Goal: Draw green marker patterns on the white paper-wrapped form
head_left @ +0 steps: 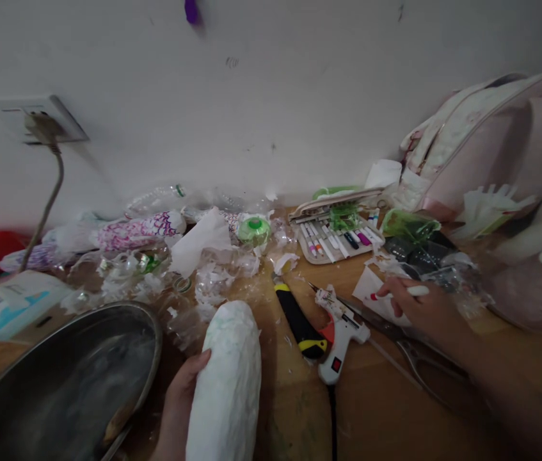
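My left hand [182, 400] is wrapped round the side of a long white paper-covered form [227, 378] that lies on the wooden table [386, 397], thumb on top. My right hand [417, 304] reaches across to the right and pinches a white marker pen [402, 292] with a red tip over a scrap of white paper [369, 291]. Between the two hands lie a white glue gun [340, 339] and a black and yellow utility knife [299, 323].
A metal bowl [64, 378] sits at the near left. Plastic bottles and torn plastic scraps [155, 256] are heaped against the wall. An open pen case [338, 240] with several markers, scissors [405, 342], a pink backpack [505, 166] and a tissue pack [11, 301] surround the work area.
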Motion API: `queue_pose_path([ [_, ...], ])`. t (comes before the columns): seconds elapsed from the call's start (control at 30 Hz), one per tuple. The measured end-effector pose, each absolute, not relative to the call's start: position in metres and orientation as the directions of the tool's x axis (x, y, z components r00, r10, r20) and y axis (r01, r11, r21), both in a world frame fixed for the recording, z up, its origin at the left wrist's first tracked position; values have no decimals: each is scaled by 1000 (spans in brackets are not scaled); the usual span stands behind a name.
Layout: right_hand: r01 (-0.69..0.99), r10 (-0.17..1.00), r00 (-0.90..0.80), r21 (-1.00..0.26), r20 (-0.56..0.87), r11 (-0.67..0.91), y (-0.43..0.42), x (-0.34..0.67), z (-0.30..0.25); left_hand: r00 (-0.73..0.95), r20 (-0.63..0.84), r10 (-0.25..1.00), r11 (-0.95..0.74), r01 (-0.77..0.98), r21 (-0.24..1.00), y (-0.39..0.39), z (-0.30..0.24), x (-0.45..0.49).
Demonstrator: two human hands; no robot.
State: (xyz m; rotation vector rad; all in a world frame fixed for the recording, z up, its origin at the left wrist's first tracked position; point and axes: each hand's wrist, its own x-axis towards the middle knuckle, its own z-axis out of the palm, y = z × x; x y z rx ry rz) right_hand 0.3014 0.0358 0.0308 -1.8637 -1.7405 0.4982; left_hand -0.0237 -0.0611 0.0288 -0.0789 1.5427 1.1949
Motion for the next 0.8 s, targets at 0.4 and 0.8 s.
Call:
queue_pose_path([
  [0.4, 816, 983, 183, -563, 33, -133, 32, 299, 42, -276, -814, 512, 470, -703, 534, -61, 28, -23],
  [0.8, 801, 981, 189, -584, 30, -136, 34, 299, 39, -263, -809, 525, 495, -679, 542, -62, 29, -24],
])
